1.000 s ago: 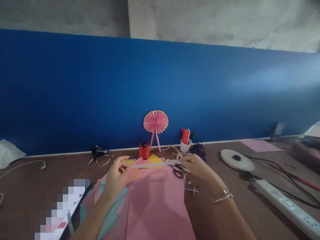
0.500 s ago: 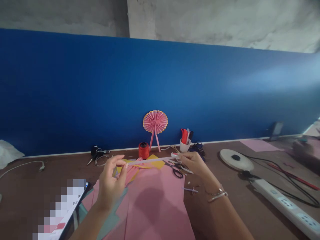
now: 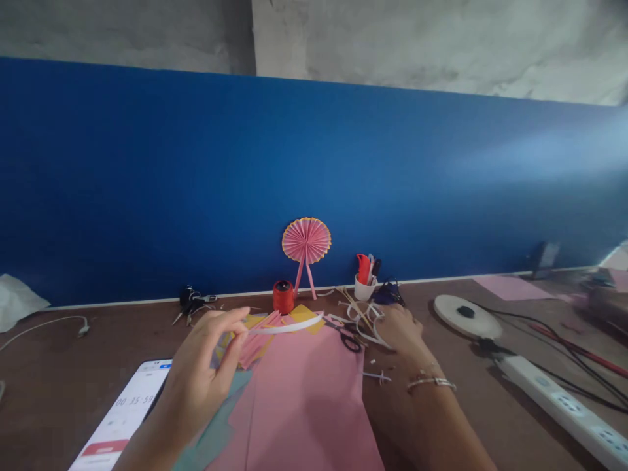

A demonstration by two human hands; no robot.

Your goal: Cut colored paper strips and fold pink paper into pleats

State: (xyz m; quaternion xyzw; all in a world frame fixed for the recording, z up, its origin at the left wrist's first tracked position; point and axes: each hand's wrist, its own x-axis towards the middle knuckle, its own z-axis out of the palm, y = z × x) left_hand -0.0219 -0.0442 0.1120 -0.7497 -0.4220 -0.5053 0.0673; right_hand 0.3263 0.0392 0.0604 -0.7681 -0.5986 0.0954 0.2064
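Note:
My left hand [image 3: 209, 366] pinches one end of a narrow white strip [image 3: 294, 327] between thumb and fingertips. The strip bows to the right above a large sheet of pink paper [image 3: 304, 392], its far end free. My right hand [image 3: 400, 330] is low over the table, its fingers bent downward and partly hidden. It is right beside loops of white strip [image 3: 375, 314]; whether it grips them I cannot make out. Black-handled scissors [image 3: 349, 341] lie at the pink paper's upper right corner. Folded pink paper [image 3: 255, 347] and yellow paper [image 3: 304, 316] lie near my left fingertips.
A round pink pleated paper fan [image 3: 307, 242] stands against the blue partition [image 3: 196, 183], beside a red spool [image 3: 283, 297]. A white cup [image 3: 364, 288] holds pens. To the right are a round white base [image 3: 454, 317] and a power strip [image 3: 559, 399]; a phone [image 3: 115, 418] lies left.
My right hand has let go of the strip's right end and moved right and down to the table. My left hand still holds the strip, which now curves instead of being taut.

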